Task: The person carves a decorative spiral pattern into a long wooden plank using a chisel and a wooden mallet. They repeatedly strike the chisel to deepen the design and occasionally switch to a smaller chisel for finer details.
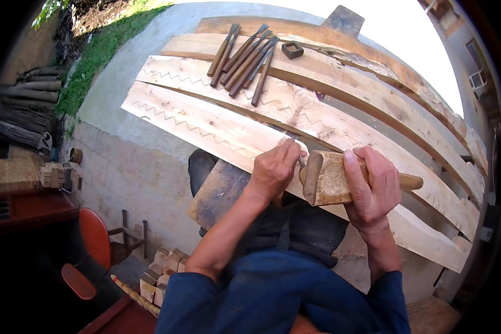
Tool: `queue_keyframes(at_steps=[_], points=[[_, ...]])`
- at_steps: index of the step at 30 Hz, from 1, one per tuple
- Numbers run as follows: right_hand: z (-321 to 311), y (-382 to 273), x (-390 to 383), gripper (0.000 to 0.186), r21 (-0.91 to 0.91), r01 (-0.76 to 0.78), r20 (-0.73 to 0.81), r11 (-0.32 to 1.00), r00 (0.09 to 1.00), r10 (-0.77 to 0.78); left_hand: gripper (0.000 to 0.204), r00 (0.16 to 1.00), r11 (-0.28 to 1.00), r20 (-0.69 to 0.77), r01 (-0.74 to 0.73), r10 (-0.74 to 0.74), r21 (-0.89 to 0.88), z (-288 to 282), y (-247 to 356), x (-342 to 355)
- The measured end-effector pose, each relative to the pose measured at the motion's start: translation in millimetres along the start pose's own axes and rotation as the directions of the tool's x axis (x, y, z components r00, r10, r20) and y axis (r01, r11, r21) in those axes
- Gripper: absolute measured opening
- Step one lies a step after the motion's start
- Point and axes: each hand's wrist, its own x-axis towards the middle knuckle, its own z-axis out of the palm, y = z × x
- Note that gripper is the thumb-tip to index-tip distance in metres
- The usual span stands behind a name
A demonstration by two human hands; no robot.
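Note:
My left hand [273,172] is closed around a slim chisel [301,162], most of which is hidden by the fingers. It rests on the nearest pale board [228,128], which has a zigzag line along it. Right beside it, my right hand [376,186] grips a worn wooden mallet [329,181] where the blocky head meets the handle. The mallet's head is close to the chisel's end; I cannot tell whether they touch. Farther up, several wooden-handled chisels [244,67] lie side by side across the boards, with a small dark square box [293,50] to their right.
More long planks [384,94] lie parallel beyond the nearest board, with gaps between them. A dark-stained wooden slab [220,192] is by my legs. At left are a red chair [94,239], stacked wood blocks [158,273] and piled logs [36,92].

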Motion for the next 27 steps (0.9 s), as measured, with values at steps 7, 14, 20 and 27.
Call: queue_keyframes(at_steps=[7, 14, 20, 27], points=[[1.4, -12.9, -33.1, 0.052, 0.328, -0.227, -0.200, 0.917, 0.932, 0.302, 0.019, 1.000, 0.998, -0.010, 0.003, -0.004, -0.067, 9.6, 1.1, 11.6], [15.2, 4.3, -26.5, 0.064, 0.246, -0.330, -0.280, 0.911, 0.876, 0.393, 0.015, 0.999, 0.997, -0.029, 0.033, -0.035, -0.072, -11.5, -8.7, 11.8], [26.7, 15.5, -86.8, 0.052, 0.418, -0.641, -0.210, 0.643, 0.621, 0.755, 0.014, 0.927, 0.982, -0.349, 0.085, -0.140, -0.168, -33.9, -8.5, 18.2], [8.1, 28.0, -82.5, 0.043, 0.652, -0.603, -0.216, 0.460, 0.434, 0.875, 0.018, 0.873, 0.925, -0.341, 0.264, -0.349, -0.272, -14.2, -6.6, 15.6]])
